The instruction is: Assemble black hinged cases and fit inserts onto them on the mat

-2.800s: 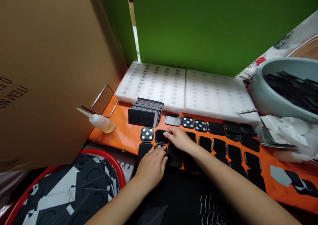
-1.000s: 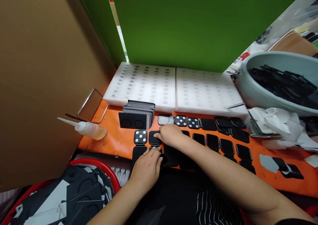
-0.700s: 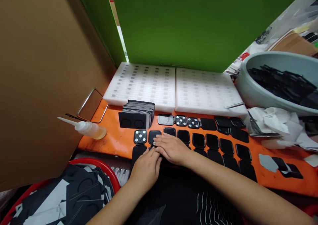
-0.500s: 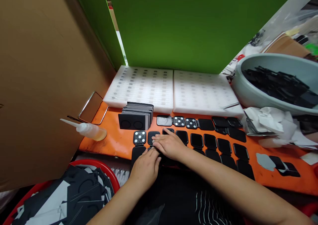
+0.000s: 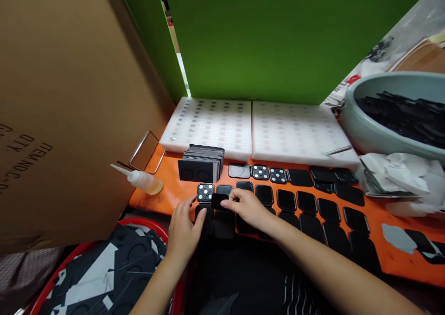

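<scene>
Thumb (image 5: 226,204) of right hand (image 5: 248,209) on panel (image 5: 217,201)

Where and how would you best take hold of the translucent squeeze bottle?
Probably take the squeeze bottle by its round body with the left hand, from the near right side: the body is its broadest part, the thin nozzle points left, and a wire frame stands behind.

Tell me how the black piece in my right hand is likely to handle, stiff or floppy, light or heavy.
The black piece is probably light for its size: the right hand seems to pinch it by one side only. It is likely fairly stiff, as its free part looks flat, without visible sag.
</scene>
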A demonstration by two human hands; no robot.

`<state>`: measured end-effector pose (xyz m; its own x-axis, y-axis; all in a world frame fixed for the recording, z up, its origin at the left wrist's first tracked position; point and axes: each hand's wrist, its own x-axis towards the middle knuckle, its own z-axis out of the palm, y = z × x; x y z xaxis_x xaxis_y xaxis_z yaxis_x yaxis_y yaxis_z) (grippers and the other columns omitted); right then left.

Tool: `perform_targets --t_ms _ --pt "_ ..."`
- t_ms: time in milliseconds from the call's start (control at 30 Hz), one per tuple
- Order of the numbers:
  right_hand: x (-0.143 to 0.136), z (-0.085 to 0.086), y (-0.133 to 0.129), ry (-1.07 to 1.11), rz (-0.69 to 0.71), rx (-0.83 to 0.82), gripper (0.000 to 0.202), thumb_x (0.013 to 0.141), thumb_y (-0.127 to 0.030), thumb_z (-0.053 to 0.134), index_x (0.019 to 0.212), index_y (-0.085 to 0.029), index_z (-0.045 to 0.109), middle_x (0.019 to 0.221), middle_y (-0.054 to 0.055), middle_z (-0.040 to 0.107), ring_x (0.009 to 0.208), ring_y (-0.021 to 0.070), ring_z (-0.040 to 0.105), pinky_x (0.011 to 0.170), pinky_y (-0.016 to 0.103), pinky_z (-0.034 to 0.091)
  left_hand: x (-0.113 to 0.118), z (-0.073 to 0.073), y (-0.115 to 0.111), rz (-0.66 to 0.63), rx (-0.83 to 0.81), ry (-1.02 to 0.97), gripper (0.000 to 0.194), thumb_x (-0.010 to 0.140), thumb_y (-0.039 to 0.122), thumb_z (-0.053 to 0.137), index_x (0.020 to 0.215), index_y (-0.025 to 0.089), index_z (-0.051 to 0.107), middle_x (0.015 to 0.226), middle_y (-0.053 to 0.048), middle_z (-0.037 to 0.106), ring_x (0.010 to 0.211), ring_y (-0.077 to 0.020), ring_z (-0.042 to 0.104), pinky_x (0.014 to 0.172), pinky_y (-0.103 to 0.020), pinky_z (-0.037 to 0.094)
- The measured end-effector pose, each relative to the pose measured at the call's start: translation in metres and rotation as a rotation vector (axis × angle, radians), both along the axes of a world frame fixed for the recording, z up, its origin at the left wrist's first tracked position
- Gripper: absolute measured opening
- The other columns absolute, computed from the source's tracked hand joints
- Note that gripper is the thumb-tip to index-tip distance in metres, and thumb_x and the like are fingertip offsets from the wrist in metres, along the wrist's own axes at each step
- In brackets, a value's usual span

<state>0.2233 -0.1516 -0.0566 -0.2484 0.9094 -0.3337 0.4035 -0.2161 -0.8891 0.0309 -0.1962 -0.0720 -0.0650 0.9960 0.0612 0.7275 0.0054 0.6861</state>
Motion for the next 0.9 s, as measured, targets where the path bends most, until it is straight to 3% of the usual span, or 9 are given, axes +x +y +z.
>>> perform_targets --t_ms 133,267,433,600,900 --pt "-0.018 -0.006 0.028 -0.065 0.128 0.067 0.025 0.081 -0.034 0.055 0.062 -0.018 0.052 0.059 -0.003 0.057 0.056 0.0105 0.05 0.054 0.021 0.033 -0.016 -0.017 0.008 -0.026 0.025 0.261 0.057 0.081 0.042 0.054 0.13 0.017 0.044 0.13 -0.014 0.051 0.122 -0.0301 0.044 0.1 -0.048 0.036" --pt "-0.036 -0.013 0.04 -0.144 0.172 0.071 0.022 0.082 -0.029 0.053 0.062 -0.018 0.051 0.061 -0.002 0.06 0.059 0.0113 0.053 0.055 0.021 0.034 -0.018 -0.029 0.012 -0.108 -0.085 0.415 0.062 0.084 0.042 0.051 0.138 0.017 0.036 0.144 -0.011 0.038 0.135 -0.0313 0.026 0.108 -0.052 0.023" --pt "-0.041 -0.017 0.044 -0.191 0.181 0.063 0.025 0.082 -0.029 0.052 0.06 -0.019 0.047 0.059 -0.002 0.058 0.056 0.0109 0.051 0.053 0.021 0.031 -0.017 -0.026 0.014 -0.162 -0.199 0.459 0.061 0.088 0.042 0.045 0.142 0.017 0.029 0.149 -0.008 0.028 0.139 -0.0297 0.016 0.109 -0.055 0.017" --pt "-0.042 -0.02 0.045 -0.205 0.238 0.128 0.028 0.084 -0.031 0.05 0.059 -0.019 0.045 0.057 -0.003 0.053 0.054 0.0101 0.047 0.052 0.021 0.028 -0.016 -0.021 0.018 -0.19 -0.254 0.473 0.058 0.088 0.04 0.046 0.14 0.019 0.033 0.149 -0.008 0.026 0.138 -0.0313 0.015 0.108 -0.057 0.016" --pt "-0.051 -0.007 0.054 -0.513 0.296 0.144 0.028 0.084 -0.035 0.051 0.062 -0.019 0.057 0.063 0.003 0.061 0.062 0.015 0.054 0.053 0.024 0.029 -0.017 -0.022 0.017 -0.181 -0.22 0.394 0.064 0.087 0.04 0.048 0.143 0.019 0.025 0.148 -0.011 0.03 0.139 -0.0307 0.014 0.108 -0.059 0.014"
